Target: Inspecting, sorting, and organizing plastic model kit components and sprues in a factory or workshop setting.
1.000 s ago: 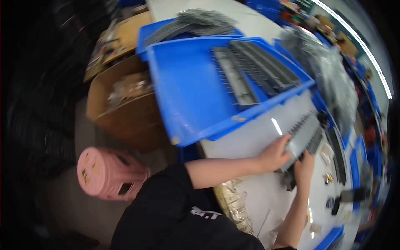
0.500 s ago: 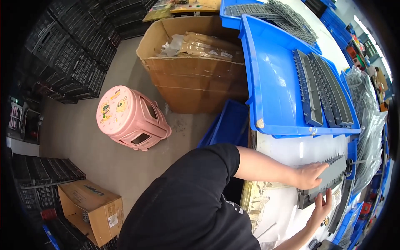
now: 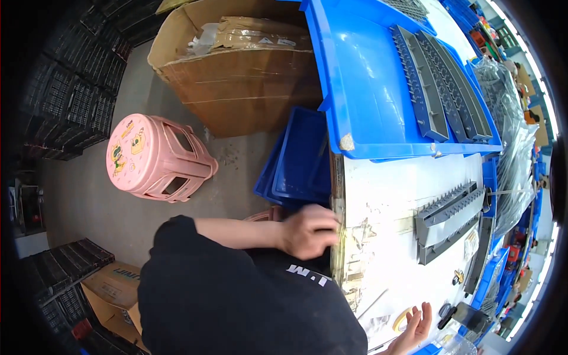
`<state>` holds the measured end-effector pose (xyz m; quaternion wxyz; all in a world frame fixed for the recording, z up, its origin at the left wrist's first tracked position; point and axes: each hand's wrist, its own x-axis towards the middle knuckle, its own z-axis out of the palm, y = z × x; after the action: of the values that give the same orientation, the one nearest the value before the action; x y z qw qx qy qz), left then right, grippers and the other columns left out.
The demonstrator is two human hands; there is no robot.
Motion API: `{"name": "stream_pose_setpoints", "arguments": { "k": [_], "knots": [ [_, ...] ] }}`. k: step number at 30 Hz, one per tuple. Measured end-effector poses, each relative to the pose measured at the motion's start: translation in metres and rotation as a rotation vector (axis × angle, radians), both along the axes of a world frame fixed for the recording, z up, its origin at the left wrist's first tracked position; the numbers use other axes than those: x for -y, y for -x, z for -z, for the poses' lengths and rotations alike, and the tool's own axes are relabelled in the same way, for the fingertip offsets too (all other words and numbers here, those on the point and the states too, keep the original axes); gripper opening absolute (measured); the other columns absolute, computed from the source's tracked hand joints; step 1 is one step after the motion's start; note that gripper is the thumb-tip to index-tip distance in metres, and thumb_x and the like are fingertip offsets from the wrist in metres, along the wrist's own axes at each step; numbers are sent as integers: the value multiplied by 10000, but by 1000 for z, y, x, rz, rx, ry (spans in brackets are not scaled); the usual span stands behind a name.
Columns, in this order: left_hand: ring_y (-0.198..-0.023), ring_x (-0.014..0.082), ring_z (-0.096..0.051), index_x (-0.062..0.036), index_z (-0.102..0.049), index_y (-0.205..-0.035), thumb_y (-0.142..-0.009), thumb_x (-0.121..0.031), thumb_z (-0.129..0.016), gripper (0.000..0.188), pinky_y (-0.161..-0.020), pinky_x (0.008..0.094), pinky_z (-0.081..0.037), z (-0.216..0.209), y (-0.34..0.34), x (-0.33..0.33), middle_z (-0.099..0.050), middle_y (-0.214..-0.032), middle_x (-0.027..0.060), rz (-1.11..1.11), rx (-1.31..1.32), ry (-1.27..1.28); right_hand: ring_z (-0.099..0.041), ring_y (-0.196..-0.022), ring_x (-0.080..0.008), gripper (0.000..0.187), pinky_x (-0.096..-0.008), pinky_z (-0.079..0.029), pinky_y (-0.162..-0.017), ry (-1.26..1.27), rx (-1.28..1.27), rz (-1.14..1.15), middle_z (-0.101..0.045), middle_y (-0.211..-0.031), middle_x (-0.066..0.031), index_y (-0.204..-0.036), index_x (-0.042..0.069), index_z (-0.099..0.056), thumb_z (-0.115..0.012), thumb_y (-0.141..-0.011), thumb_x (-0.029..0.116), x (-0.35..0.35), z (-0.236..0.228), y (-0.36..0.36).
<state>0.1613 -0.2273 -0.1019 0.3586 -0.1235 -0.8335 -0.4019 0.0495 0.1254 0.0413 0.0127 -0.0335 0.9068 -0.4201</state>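
Long grey plastic strips with rows of small pegs [image 3: 451, 218] lie together on the white worktable [image 3: 384, 201], and neither hand touches them. My left hand [image 3: 310, 232] hovers by the table's near edge, its fingers curled and smeared by motion. Lower down, my right hand [image 3: 416, 326] is over the table with its fingers apart and nothing in them. Beside it lies a yellow tape roll [image 3: 402, 319]. Further up, more grey pegged strips [image 3: 441, 89] rest in a blue tray [image 3: 367, 89].
A pink stool [image 3: 160, 157] stands on the floor to the left. A large open cardboard box [image 3: 236, 89] and blue bins [image 3: 302, 160] are beside the table. Black crates [image 3: 71, 89] are stacked at far left. Clear plastic wrapping [image 3: 512, 148] lies along the table's far side.
Both hands have come off the grey strips. My left hand has moved back left to the table edge; my right hand has moved down toward the tape roll. The view has shifted.
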Motion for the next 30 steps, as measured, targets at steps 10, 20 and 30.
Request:
{"name": "stream_pose_setpoints", "arguments": {
  "k": [10, 20, 30],
  "knots": [
    [-1054, 434, -549, 61, -425, -1252, -756, -264, -691, 650, -906, 467, -463, 220, 49, 27, -524, -1168, 277, -650, 950, -593, -603, -944, -224, 384, -302, -504, -817, -43, 37, -109, -610, -1159, -160, -1247, -9, -557, -611, -870, 40, 45, -3, -43],
    [-815, 410, -652, 57, -581, -1127, -716, -408, -718, 635, -667, 440, -529, 404, 142, 71, -643, -993, 272, -369, 604, -511, -609, -912, -238, 365, -322, -489, -823, -196, 21, -221, -637, -1080, -134, -1170, -11, -591, -613, -807, -10, 21, -23, -106],
    [-636, 386, -629, 65, -685, -805, -768, -426, -647, 494, -553, 462, -467, 315, 106, 64, -661, -750, 244, -884, 1107, -739, -602, -889, -250, 369, -325, -481, -822, -29, 36, -200, -641, -1048, -141, -1131, -26, -602, -621, -763, -48, 10, -9, -122]
  ]
}}
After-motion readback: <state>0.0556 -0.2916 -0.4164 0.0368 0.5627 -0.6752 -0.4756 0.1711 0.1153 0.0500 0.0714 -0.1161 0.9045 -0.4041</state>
